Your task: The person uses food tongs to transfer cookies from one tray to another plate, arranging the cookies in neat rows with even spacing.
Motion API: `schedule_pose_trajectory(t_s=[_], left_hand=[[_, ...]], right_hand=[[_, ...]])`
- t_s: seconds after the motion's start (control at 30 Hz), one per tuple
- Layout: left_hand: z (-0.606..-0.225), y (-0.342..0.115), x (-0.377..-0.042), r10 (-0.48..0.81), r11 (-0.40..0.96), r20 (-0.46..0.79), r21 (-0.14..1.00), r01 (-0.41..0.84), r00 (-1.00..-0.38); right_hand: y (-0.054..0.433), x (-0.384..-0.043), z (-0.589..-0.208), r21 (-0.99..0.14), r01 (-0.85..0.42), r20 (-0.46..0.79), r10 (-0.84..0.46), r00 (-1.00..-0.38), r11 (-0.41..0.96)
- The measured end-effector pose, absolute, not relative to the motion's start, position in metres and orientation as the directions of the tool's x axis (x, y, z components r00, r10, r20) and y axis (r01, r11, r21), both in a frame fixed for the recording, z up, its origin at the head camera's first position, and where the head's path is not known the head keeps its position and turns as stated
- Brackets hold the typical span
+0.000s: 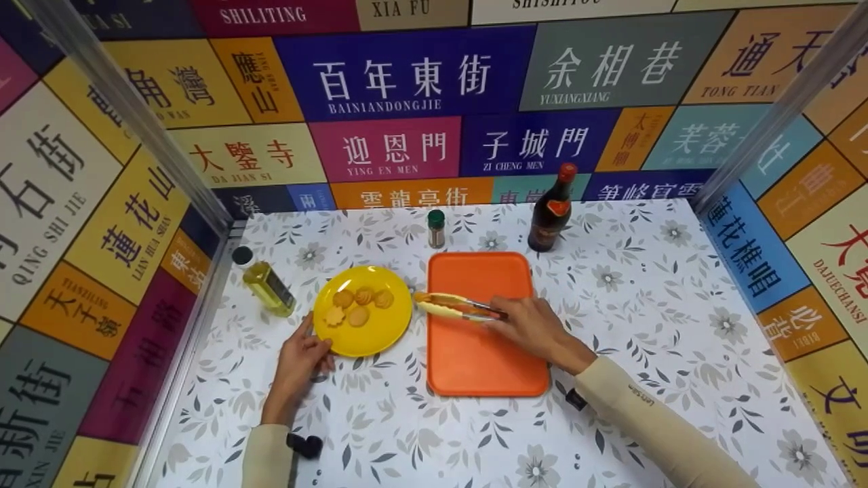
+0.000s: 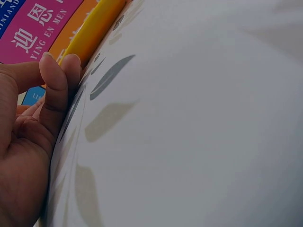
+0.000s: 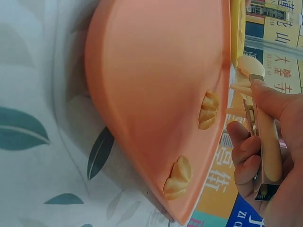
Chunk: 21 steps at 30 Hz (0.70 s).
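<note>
My left hand point(image 1: 303, 356) pinches the near-left rim of a yellow plate point(image 1: 390, 339). Several golden cookies point(image 1: 358, 316) lie on that plate, one of them flower-shaped. Over the orange tray point(image 1: 475, 369), my right hand point(image 1: 532, 329) grips kitchen tongs point(image 1: 451, 306) with cream tips. The tips reach left to the plate's right rim; whether anything sits between them I cannot tell. Two shell-like cookies, a nearer one point(image 3: 179, 178) and another point(image 3: 209, 110), rest on the tray in the right wrist view; in the head view they are hard to make out.
Left of the plate stands an oil bottle point(image 1: 268, 285) with a dark cap. Behind the tray are a small green-capped shaker point(image 1: 436, 230) and a dark red-topped bottle point(image 1: 551, 213). A leaf-patterned cloth point(image 1: 651, 325) covers the table, with sign-printed panels point(image 1: 407, 74) around it.
</note>
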<state>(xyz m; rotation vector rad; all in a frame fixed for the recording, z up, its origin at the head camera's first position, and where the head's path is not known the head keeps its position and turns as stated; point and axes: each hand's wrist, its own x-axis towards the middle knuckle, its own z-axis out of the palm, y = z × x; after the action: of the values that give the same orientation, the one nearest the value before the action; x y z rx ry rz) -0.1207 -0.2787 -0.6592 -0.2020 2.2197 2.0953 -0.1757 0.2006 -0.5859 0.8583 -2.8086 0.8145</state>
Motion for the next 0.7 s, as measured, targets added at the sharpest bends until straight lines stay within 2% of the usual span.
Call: schedule_pose_trajectory(t_s=[0.37, 0.7], left_hand=[[-0.662, -0.279, -0.121, -0.053, 0.021, -0.174, 0.984, -0.175, -0.983], [-0.661, -0.280, -0.121, -0.046, 0.044, -0.172, 0.984, -0.174, -0.984]], right_hand=[[0.195, -0.174, -0.585, -0.474, -0.556, 0.236, -0.509, -0.827, 0.683], [0.190, -0.173, -0.584, -0.494, -0.568, 0.247, -0.520, -0.818, 0.658]])
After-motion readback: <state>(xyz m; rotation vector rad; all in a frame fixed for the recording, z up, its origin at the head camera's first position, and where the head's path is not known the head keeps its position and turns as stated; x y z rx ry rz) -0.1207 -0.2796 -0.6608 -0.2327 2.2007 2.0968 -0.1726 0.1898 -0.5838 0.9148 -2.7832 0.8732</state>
